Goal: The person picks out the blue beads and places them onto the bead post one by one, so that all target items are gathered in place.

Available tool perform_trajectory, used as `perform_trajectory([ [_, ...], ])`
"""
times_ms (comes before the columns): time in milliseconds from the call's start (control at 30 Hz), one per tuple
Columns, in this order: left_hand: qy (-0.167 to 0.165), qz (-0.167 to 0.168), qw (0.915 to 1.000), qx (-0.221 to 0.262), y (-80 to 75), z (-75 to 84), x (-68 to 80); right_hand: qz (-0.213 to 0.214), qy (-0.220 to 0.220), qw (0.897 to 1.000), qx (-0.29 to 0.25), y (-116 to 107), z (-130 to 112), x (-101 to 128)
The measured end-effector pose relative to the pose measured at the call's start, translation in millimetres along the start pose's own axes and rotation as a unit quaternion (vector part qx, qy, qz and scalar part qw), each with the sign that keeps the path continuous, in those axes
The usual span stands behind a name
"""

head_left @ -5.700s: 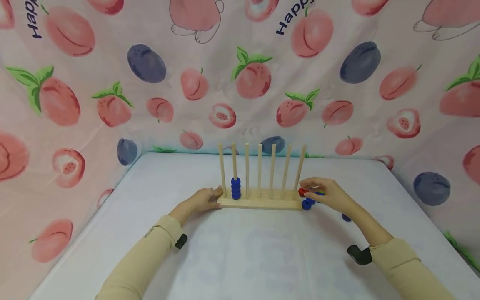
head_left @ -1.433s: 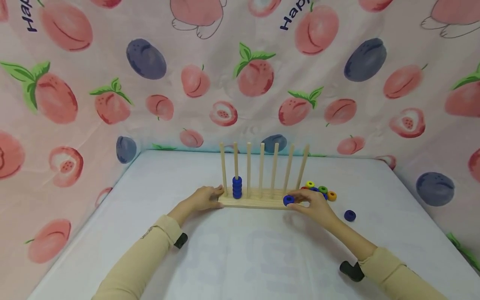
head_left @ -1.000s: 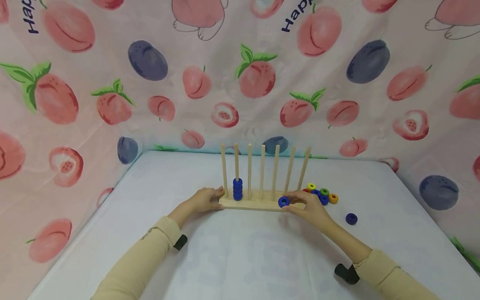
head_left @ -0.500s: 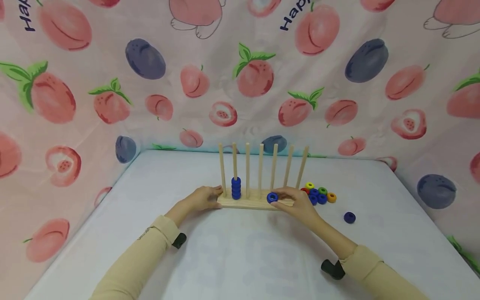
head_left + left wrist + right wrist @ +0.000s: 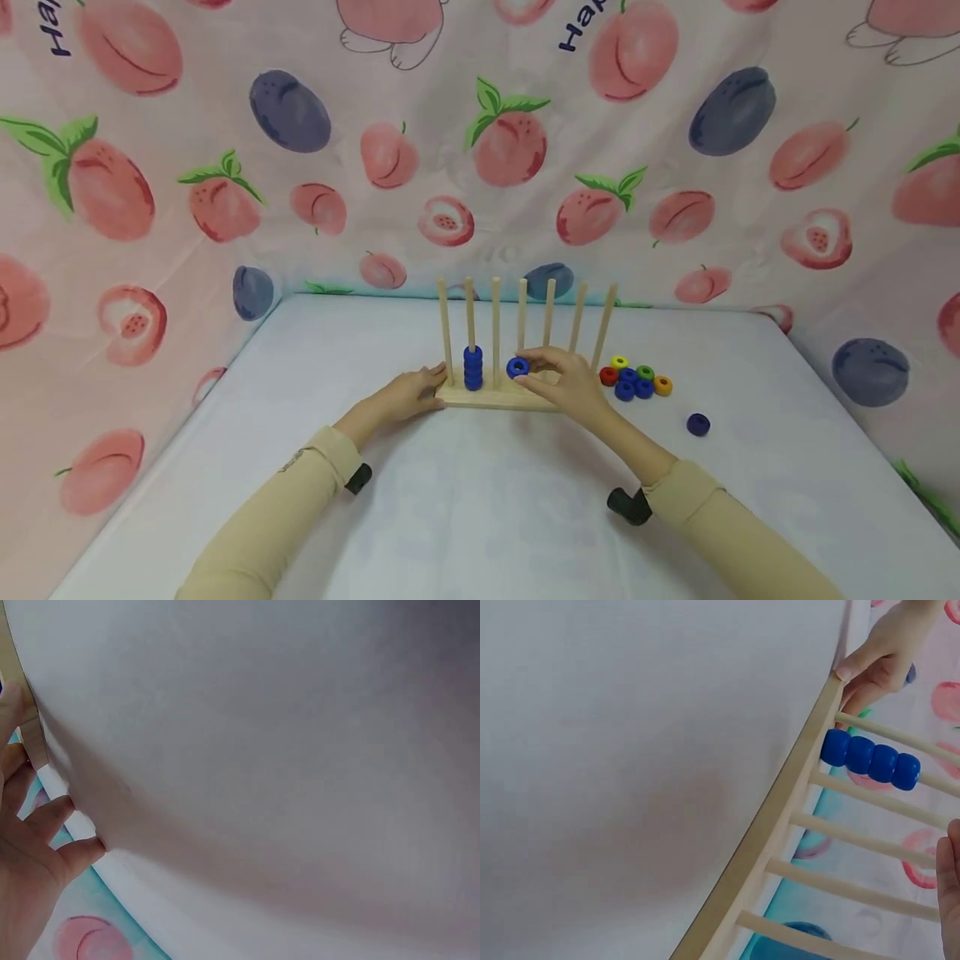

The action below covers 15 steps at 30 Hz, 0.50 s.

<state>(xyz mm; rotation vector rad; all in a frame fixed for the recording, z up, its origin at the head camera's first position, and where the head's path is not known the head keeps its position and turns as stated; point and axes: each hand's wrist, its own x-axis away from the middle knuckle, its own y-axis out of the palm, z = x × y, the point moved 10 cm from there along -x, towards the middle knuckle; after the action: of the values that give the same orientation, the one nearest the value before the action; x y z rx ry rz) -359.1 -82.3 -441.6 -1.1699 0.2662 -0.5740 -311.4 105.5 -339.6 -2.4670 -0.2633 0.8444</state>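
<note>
the right grip (image 5: 573,385) pinches a blue bead (image 5: 517,367) by its rim between thumb and fingertips, the bead's hole facing the head camera rather than down. the bead hangs off the left end of this grip, before the middle pegs (image 5: 496,329) of the rack (image 5: 491,400); whether it touches a peg i cannot tell. left of it, four blue beads (image 5: 472,368) sit stacked on the second peg from the left grip's side. at the rack's far left end, the left grip (image 5: 408,394) holds the base between thumb and fingers.

just right of the right grip, past the rack's end, lie seven loose beads (image 5: 643,388) in a cluster: red, yellow, green, orange and three blue. farther right and nearer the person, a dark blue bead (image 5: 698,425) lies alone on the table (image 5: 480,517).

the pinch looks slight, so the bead could slip if its edge knocks a peg. with the hole turned sideways, it would likely catch on a peg's tip unless turned flat first. should the left grip loosen, a push on a peg could shift or tip the rack. the loose beads are round, and a brush from the right wrist could send them rolling.
</note>
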Motion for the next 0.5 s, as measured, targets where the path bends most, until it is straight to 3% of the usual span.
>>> perform_trajectory([
  [200, -0.006, -0.015, 0.9999, -0.001, -0.4, 0.4, 0.5, -0.018, 0.011, 0.999, -0.047, 6.9, -22.6, -7.9],
  [367, 0.018, -0.013, 0.9998, 0.002, 1.8, 4.3, 1.7, -0.02, 0.004, 0.999, -0.037, 5.4, -46.7, -11.9],
  [500, 0.026, -0.008, 0.9996, -0.003, 0.4, 6.0, -0.4, -0.018, -0.004, 0.999, -0.026, 8.3, -37.6, -19.8],
])
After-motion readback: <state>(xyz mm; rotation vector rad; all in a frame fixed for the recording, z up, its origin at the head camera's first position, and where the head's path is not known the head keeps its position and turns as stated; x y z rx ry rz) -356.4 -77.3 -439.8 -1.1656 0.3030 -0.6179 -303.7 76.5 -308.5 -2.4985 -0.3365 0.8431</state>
